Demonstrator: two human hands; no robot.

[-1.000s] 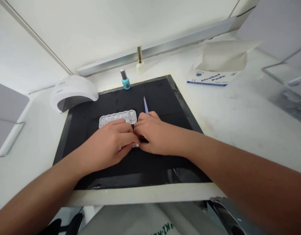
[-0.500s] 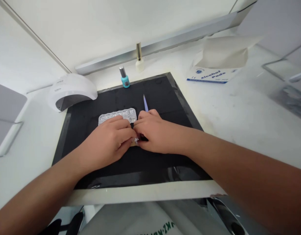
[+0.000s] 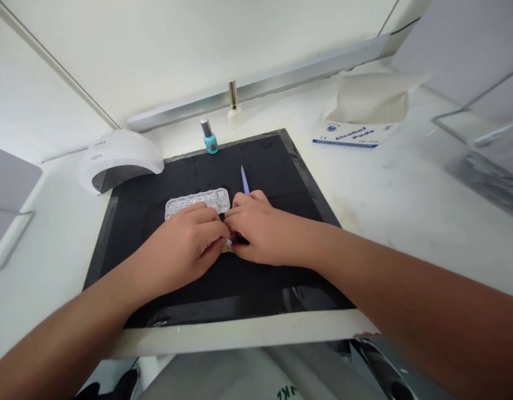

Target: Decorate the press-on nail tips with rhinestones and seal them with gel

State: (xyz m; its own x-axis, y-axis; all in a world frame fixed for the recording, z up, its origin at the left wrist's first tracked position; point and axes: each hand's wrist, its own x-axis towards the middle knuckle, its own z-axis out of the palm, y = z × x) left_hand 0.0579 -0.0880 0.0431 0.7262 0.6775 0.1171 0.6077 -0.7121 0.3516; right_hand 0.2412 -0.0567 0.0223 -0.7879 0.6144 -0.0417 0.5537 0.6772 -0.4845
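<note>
My left hand (image 3: 193,241) and my right hand (image 3: 267,228) meet over the black mat (image 3: 264,286), fingers closed and pinched together. Between the fingertips shows a small whitish, shiny piece (image 3: 228,243) with a tan part under it; the fingers cover most of it, and I cannot make out its kind. A clear compartment case (image 3: 198,200) with small shiny bits lies just beyond my left hand, partly hidden by it. Lavender tweezers (image 3: 245,181) point away beyond my right hand, which hides their near end.
At the mat's far edge stands a turquoise nail polish bottle (image 3: 212,143). Behind it is a pale bottle with a gold cap (image 3: 233,114). A white nail lamp (image 3: 123,155) sits at the far left, an open alcohol pads box (image 3: 348,134) at the right.
The whole view has shifted slightly, with the mat and bottles a little lower and further left. Both hands keep their pinch on the small piece.
</note>
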